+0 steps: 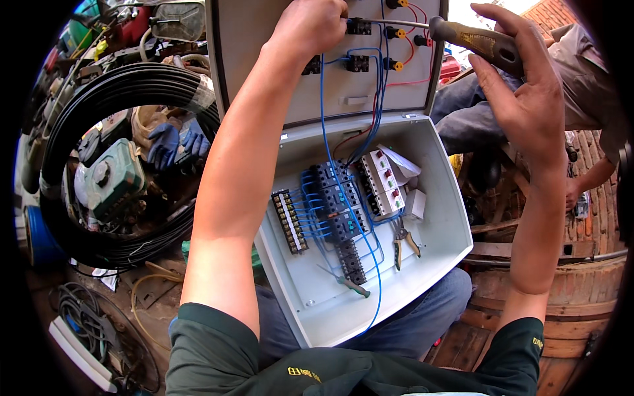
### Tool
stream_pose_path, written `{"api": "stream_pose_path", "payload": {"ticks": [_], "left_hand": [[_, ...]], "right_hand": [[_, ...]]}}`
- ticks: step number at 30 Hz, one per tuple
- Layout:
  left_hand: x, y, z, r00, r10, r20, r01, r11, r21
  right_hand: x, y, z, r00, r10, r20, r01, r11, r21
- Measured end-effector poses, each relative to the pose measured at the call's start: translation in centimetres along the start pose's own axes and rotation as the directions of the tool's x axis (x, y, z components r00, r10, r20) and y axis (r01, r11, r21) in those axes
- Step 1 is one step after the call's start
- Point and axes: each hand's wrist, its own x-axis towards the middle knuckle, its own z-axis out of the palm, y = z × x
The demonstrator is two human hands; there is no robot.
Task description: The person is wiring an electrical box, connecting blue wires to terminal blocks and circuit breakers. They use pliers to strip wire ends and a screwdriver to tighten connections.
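Note:
A grey metal electrical enclosure [422, 277] lies across my lap with its door [370, 86] raised. My right hand [535, 99] holds a screwdriver [479, 41] by its dark handle, and the shaft points left to a black contact block [358, 26] on the door. Beside that block is my left hand [307, 26], fingers closed; what they pinch is hidden. A long blue wire [323, 112] hangs from near the left hand down over the box. Inside sit black contactors [337, 191], a terminal strip [289, 221] and white circuit breakers [384, 181].
Pliers [404, 244] and a small screwdriver [353, 285] lie in the box. On the left are a coil of black cable [63, 145], blue gloves [165, 145] and a green machine [112, 175]. Another person [588, 86] sits at the right.

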Motion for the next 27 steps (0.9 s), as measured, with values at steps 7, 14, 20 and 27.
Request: {"api": "stream_pose_path", "payload": {"ticks": [7,14,20,27], "left_hand": [[0.0,-0.4,0.1,0.999,0.029,-0.016,-0.029,1.000,0.010],[0.1,-0.6,0.5,0.998,0.045,-0.045,-0.044,0.999,0.026],[0.2,-0.1,0.4,0.999,-0.005,-0.042,0.006,0.999,0.043],[-0.3,0.1,0.5,0.997,-0.008,-0.083,0.012,0.999,0.048]], "right_hand": [[0.8,-0.2,-0.4,0.855,0.511,0.095,-0.486,0.851,-0.199],[1.5,-1.8,1.0,0.986,0.145,-0.084,-0.146,0.989,-0.013],[2.1,0.7,-1.1,0.830,0.536,0.156,-0.520,0.844,-0.133],[3.0,-0.9,-1.9,0.949,-0.132,0.288,0.186,0.968,-0.167]]}}
